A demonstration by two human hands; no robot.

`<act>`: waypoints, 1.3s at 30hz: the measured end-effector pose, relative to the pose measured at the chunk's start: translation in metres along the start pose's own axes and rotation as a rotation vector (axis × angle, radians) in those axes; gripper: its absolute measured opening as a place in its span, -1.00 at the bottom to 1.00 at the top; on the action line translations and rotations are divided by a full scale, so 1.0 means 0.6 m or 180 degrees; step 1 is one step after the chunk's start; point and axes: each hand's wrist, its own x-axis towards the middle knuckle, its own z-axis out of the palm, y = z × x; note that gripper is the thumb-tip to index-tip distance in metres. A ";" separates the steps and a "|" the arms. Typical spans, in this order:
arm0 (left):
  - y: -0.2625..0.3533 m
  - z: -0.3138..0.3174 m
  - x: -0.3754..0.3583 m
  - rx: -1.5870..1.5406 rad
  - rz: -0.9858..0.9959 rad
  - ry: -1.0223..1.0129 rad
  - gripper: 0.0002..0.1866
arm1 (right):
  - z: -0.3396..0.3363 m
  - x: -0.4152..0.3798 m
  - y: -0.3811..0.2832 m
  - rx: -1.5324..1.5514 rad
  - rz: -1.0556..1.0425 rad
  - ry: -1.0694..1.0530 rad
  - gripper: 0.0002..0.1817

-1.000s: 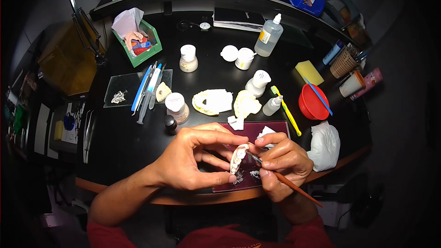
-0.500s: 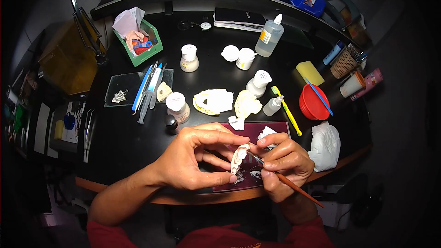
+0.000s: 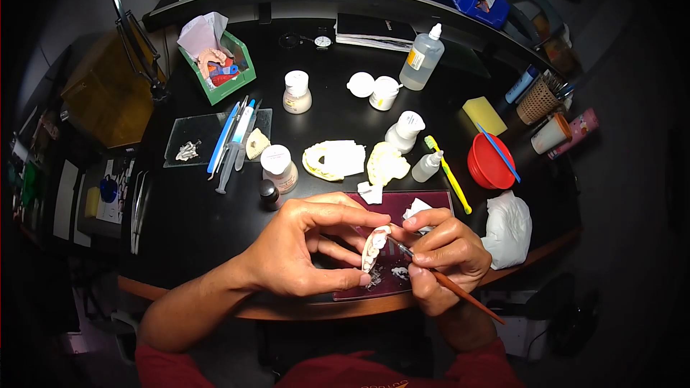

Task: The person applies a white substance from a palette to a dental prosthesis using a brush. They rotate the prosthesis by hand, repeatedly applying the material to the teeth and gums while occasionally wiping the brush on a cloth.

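Note:
Between thumb and fingers, my left hand (image 3: 305, 244) grips a small dental model (image 3: 374, 246) by its two ends, the row of teeth turned to the right. My right hand (image 3: 449, 255) pinches a thin brush (image 3: 456, 287) with a reddish-brown wooden handle. Its tip is right at the upper teeth of the model. Below both hands lies a dark red slab (image 3: 392, 289) with bits of white material (image 3: 400, 272) on it. A crumpled white tissue (image 3: 417, 208) lies just behind my right fingers.
Plaster dental models (image 3: 389, 164), powder jars (image 3: 279, 167) and a dropper bottle (image 3: 428, 165) stand behind my hands. To the right are a toothbrush (image 3: 449, 176), a red bowl (image 3: 491, 161) and a white wad (image 3: 509, 230). A glass plate (image 3: 187, 133) with tools lies left.
Almost nothing differs. Both hands keep their hold, with the brush tip still at the dental model; the view has shifted very slightly.

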 end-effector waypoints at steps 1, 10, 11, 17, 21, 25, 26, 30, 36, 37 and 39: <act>-0.001 0.000 0.000 -0.0002 -0.0003 0.0000 -0.29 | 0.000 0.000 0.000 -0.0019 0.0001 0.0006 -0.84; 0.002 -0.001 0.000 0.0070 0.0014 -0.0005 -0.28 | 0.000 0.002 0.003 0.0038 -0.0099 -0.0061 -0.82; 0.004 0.000 0.002 0.0130 0.0026 -0.0019 -0.28 | -0.001 0.002 0.003 0.0037 -0.0100 0.0021 -0.83; -0.003 -0.002 0.000 0.0108 -0.0008 0.0160 -0.36 | -0.107 0.056 -0.022 -0.1239 0.0407 0.1315 -0.91; -0.002 -0.001 -0.002 0.0135 0.0019 0.0195 -0.36 | -0.246 0.095 0.013 -0.3140 0.1423 0.0629 -0.95; 0.002 0.001 0.001 0.0185 0.0029 0.0247 -0.33 | -0.292 0.098 0.051 -0.3148 0.1652 0.0186 -0.93; 0.002 0.000 0.002 0.0190 0.0024 0.0248 -0.32 | -0.299 0.095 0.055 -0.3072 0.1587 0.0163 -0.92; 0.001 -0.001 0.001 0.0228 0.0009 0.0257 -0.32 | -0.289 0.073 -0.034 -0.2808 0.1269 0.0688 -0.93; 0.001 0.001 -0.001 0.0150 -0.0023 0.0264 -0.31 | -0.300 -0.058 -0.094 -0.2544 0.2093 0.1032 -0.92; 0.004 0.002 -0.002 0.0216 -0.0033 0.0261 -0.31 | -0.297 -0.066 -0.100 -0.2578 0.2167 0.1066 -0.92; 0.006 0.002 0.001 0.0247 -0.0041 0.0264 -0.30 | -0.283 -0.065 -0.101 -0.2230 0.1624 0.1357 -0.93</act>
